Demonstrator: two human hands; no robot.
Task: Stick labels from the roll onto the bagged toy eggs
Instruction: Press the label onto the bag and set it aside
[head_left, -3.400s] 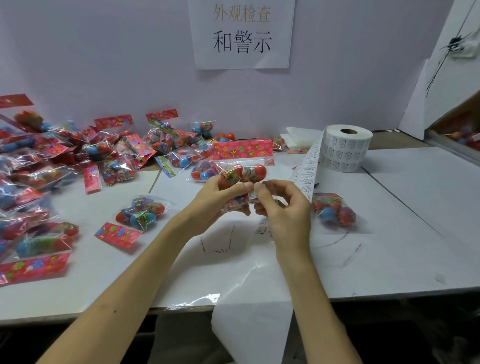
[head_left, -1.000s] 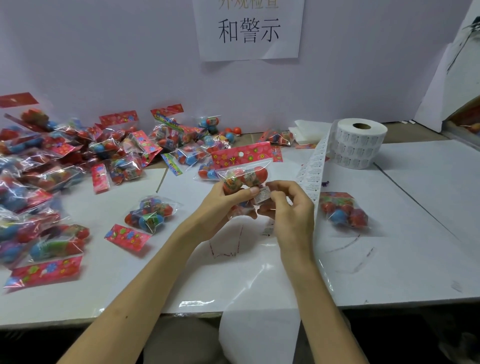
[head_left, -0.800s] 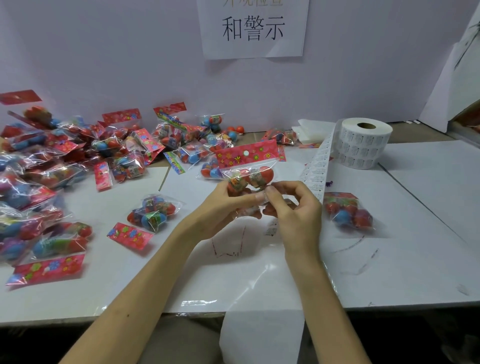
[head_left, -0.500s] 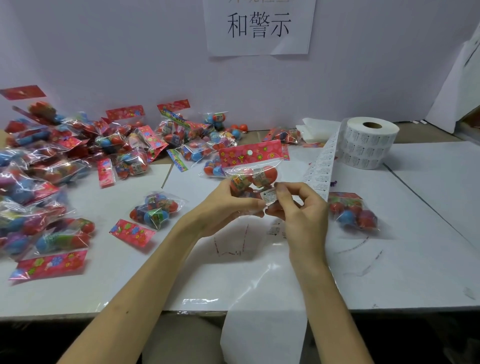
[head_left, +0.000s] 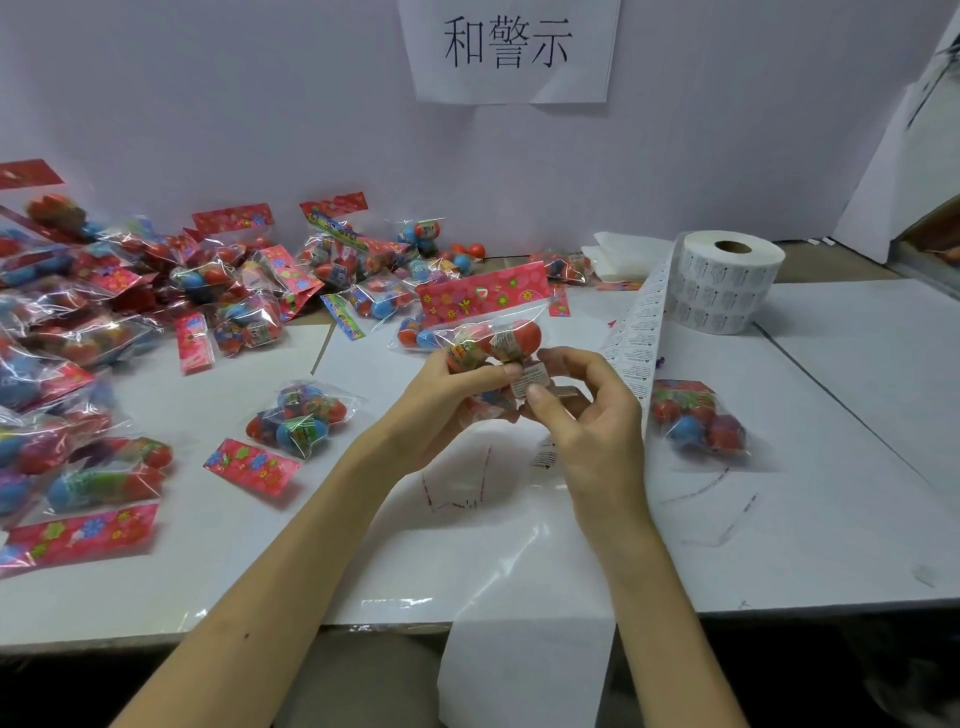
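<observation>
Nearest: both hands raised over the counter (head_left: 831, 415), meeting on one bag of toy eggs (head_left: 497, 340). Left hand (head_left: 441, 395) curled round the bag's lower part from its left side, thumb across the front. Right hand (head_left: 587, 415) came at the bag from its right, thumb and forefinger pinched on a small white label (head_left: 529, 378).

Label sat low on the bag's front, between the two thumbs, right hand the nearer. Whether it was fully stuck down could not be told. Bag stood upright, red header card uppermost, card's long axis running left to right and rising slightly rightward. Judged step: pressing the label flat.

Right of the bag: liner strip (head_left: 636, 332) passing just behind the right hand, and a second bag (head_left: 696, 421) lying flat. Left of the bag: a single bag (head_left: 301, 418).

Beyond the bag to the right: label roll (head_left: 727, 283). Beyond it to the left: pile of bags (head_left: 156, 291).
</observation>
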